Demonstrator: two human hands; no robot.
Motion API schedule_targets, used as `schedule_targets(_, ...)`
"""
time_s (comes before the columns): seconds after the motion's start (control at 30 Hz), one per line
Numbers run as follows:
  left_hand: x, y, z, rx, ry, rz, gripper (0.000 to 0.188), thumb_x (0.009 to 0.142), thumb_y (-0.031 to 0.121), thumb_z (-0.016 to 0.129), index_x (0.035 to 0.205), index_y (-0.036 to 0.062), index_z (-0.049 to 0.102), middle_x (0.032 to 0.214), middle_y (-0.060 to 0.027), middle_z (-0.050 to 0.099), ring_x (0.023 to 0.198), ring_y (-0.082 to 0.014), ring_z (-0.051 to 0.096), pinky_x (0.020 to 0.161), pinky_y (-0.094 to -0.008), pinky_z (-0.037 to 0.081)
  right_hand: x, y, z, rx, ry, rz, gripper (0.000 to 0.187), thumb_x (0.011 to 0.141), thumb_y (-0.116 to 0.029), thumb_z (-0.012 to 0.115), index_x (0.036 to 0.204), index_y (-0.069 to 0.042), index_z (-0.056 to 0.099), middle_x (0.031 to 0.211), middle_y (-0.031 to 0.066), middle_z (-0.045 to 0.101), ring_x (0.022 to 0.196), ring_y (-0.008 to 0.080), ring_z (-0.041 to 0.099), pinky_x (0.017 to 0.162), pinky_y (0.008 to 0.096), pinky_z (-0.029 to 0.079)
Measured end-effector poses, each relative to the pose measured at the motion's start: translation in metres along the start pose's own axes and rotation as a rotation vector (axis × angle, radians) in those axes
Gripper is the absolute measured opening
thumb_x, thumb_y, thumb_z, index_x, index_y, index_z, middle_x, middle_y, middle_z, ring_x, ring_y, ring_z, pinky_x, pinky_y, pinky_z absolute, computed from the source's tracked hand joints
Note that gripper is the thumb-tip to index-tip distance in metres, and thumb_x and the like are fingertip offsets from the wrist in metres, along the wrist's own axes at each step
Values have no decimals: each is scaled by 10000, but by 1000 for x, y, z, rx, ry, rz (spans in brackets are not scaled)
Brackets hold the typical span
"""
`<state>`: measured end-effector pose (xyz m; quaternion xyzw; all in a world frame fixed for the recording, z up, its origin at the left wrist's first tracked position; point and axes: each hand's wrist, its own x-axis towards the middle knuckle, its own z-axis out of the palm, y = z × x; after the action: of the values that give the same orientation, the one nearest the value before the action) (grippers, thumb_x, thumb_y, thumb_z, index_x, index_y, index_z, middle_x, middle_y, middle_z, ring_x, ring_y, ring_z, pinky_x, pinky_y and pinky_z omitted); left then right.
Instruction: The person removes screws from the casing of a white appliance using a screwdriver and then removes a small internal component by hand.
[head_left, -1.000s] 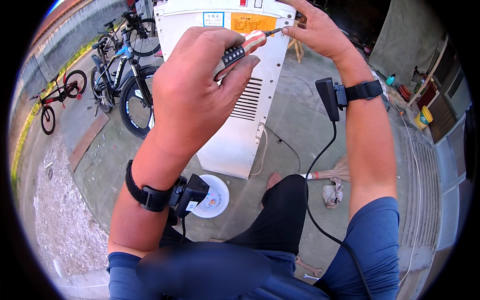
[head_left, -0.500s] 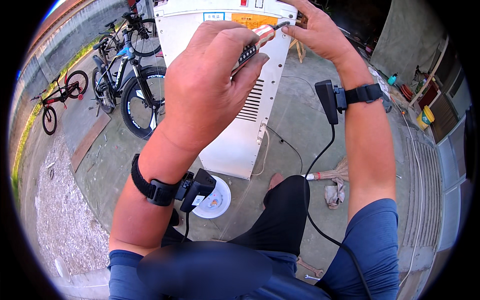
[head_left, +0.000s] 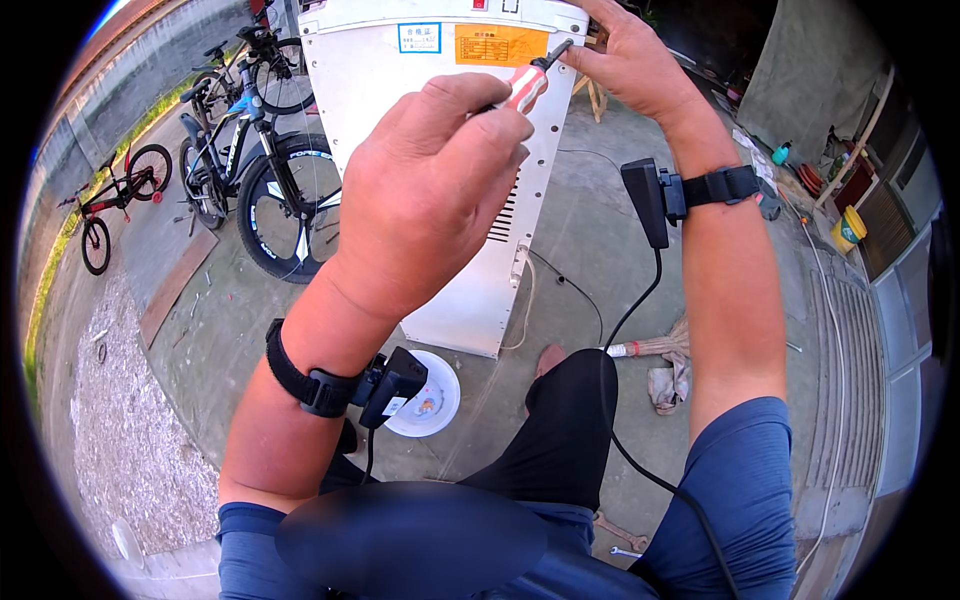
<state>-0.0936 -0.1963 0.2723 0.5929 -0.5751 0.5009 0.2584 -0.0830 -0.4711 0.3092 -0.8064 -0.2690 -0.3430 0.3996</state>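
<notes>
A tall white metal cabinet point(head_left: 450, 130) stands in front of me, with screw heads down its right edge and slotted vents lower on that side. My left hand point(head_left: 425, 190) is closed around a screwdriver point(head_left: 527, 86) with a red, white and black handle. Its dark shaft points up and right at the cabinet's upper right edge. At that corner is my right hand point(head_left: 635, 65), thumb and forefinger spread apart, the thumb beside the screwdriver's tip. Its other fingers are partly hidden, and the spot under the tip is too small to make out.
Bicycles point(head_left: 290, 195) stand to the left. A white basin point(head_left: 445, 400) with small items sits on the floor below my left forearm. A broom point(head_left: 650, 346), a rag point(head_left: 668, 385) and wrenches point(head_left: 625, 552) lie to the right. A cable point(head_left: 640, 300) hangs from my right wrist device.
My left hand has shifted slightly down, and the screwdriver's handle now shows less below my fingers. The view has moved a little. The right hand stays at the cabinet's corner.
</notes>
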Motion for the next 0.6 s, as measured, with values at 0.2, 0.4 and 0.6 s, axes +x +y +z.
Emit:
schedule_targets(0.2,2,0,-9,91,-93,58,269,757,-29,781,977,79,671,1107,-69,681,893,-271,665,731,-362,551,1,0,1,-3,4,-8,612,858,76,628,1445,26,462,1372,142,572,1280,221,570,1098,340,463)
schedule_targets(0.4,18,-4,-18,154,-179,170,204,774,-34,716,927,90,660,1087,-31,685,903,-266,641,734,-378,541,1,-5,-1,-160,23,-40,600,841,51,635,1424,30,491,1360,152,575,1270,228,571,1095,342,464)
schedule_targets(0.6,26,0,-24,221,-295,239,166,761,-29,693,881,78,652,1121,-29,690,974,-264,638,799,-370,550,-2,0,-3,-246,35,-65,626,816,21,659,1422,22,502,1359,158,565,1275,238,562,1090,346,466)
